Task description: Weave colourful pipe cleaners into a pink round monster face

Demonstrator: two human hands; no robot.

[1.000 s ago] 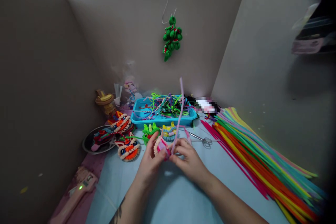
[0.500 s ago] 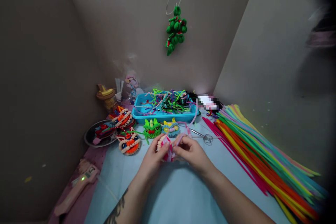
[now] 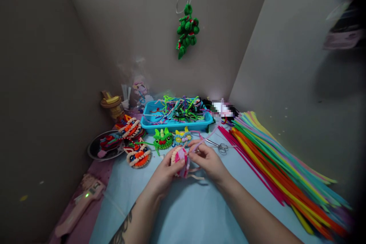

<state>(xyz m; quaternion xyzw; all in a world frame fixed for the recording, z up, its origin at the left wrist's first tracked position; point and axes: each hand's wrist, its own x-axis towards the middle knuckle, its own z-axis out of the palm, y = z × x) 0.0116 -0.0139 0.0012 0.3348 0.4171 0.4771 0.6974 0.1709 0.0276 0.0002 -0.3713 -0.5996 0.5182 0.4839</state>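
My left hand (image 3: 165,172) grips a small round pink and cream pipe-cleaner figure (image 3: 178,157) just above the light blue table mat (image 3: 188,213). My right hand (image 3: 208,163) pinches a lilac pipe cleaner (image 3: 205,140) that runs from the figure up and to the right. A loose pale strand lies under my right hand. Beyond my hands sit a green horned figure (image 3: 162,140) and a blue and yellow figure (image 3: 182,136).
A blue tray (image 3: 175,123) of pipe-cleaner scraps stands at the back. Small scissors (image 3: 217,145) lie to the right, beside a long spread of coloured pipe cleaners (image 3: 281,167). Left: a dark plate (image 3: 100,149) with orange figures, a pink glue gun (image 3: 80,204). A green ornament (image 3: 186,30) hangs above.
The lilac pipe cleaner stood upright a second ago; my right hand has bent it down and to the right across the figure. Both hands stay at the figure.
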